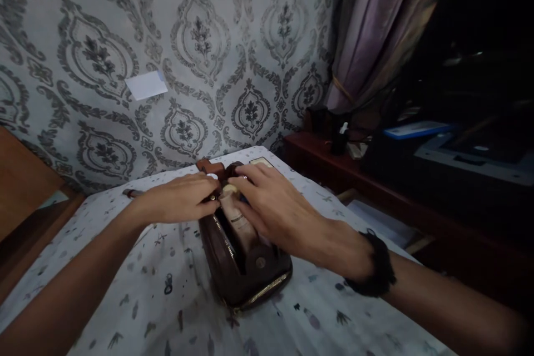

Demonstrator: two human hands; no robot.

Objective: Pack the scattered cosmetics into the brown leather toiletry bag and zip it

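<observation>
A dark brown bag (pixel 225 278) with gold zips lies open on a white patterned cloth (pixel 167 289). Inside its opening sits a beige tube (pixel 240 219) with a pale cap. My left hand (pixel 179 197) pinches the bag's left edge near the zip, fingers bent. From the right, my right hand (pixel 275 206) reaches over the opening, its fingers curled around the upper part of the tube. Some of the bag's far end is hidden behind both hands. Just beyond them lies a brown leather piece (pixel 211 168).
A dark red cabinet (pixel 308 150) with a small dark bottle (pixel 340 139) stands at the right, an open drawer (pixel 379 222) below. Wooden furniture (pixel 33 178) is at the left. Patterned wallpaper (pixel 200 39) rises behind, beside a purple curtain (pixel 371 28).
</observation>
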